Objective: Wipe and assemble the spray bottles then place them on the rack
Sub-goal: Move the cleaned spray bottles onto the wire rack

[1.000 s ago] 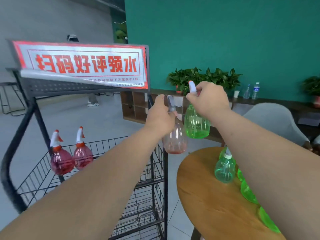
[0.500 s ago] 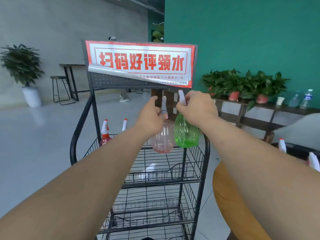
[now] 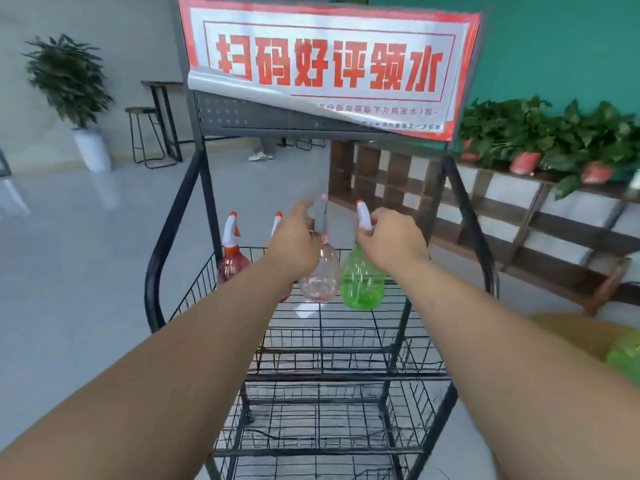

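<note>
My left hand [image 3: 294, 244] grips the neck of a pale pink spray bottle [image 3: 319, 277], its grey head blurred above my fingers. Beside it, my right hand [image 3: 391, 240] holds a green spray bottle [image 3: 362, 282] by its white trigger head. Both bottles hang over the top wire basket of the black rack [image 3: 346, 327]. A red spray bottle [image 3: 231, 258] stands at the basket's back left, and a second red-tipped one is mostly hidden behind my left hand.
A red-and-white sign [image 3: 329, 64] tops the rack. Lower wire shelves sit beneath the basket. The wooden table's edge [image 3: 568, 323] with a green bottle [image 3: 625, 355] is at right. Potted plants line a shelf [image 3: 554, 147] behind.
My view has swung left and closer to the rack. Both hands have carried the pink and green bottles forward and down, over the top basket.
</note>
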